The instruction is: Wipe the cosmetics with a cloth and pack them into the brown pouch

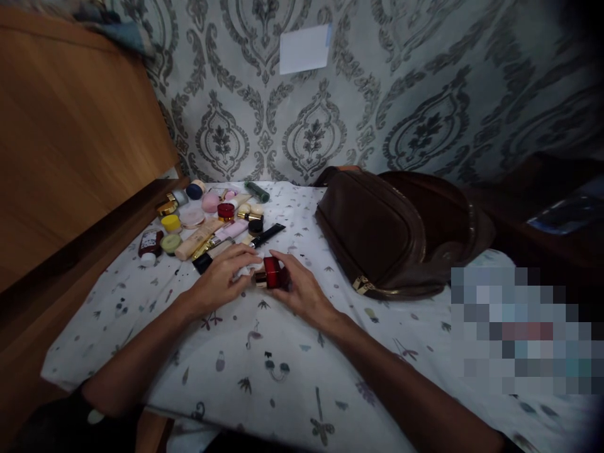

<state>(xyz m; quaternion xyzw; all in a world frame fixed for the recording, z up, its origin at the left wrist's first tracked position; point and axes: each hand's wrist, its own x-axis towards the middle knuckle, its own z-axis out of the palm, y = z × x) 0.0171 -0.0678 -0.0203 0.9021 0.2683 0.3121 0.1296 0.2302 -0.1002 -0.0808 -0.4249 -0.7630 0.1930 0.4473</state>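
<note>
My right hand [304, 289] is closed around a small glossy red cosmetic container [272, 272], held on its side with a shiny metallic end pointing left. In my left hand [226, 274], closed fingers pinch a crumpled white tissue [249, 265] close against that metallic end. Just beyond my left hand lies a group of cosmetics, among them a black tube [268, 235], a beige tube [201, 239], a red jar [225, 211] and a pink sponge [210, 202]. Whether the container's cap is on or off, I cannot tell.
A brown leather bag [372, 233] stands at the right on the patterned white cloth [264, 377]. To the left are a yellow-lidded jar [170, 223], a dark bottle with a white cap [150, 244] and a wooden cabinet [75, 126]. Patterned wallpaper covers the wall behind.
</note>
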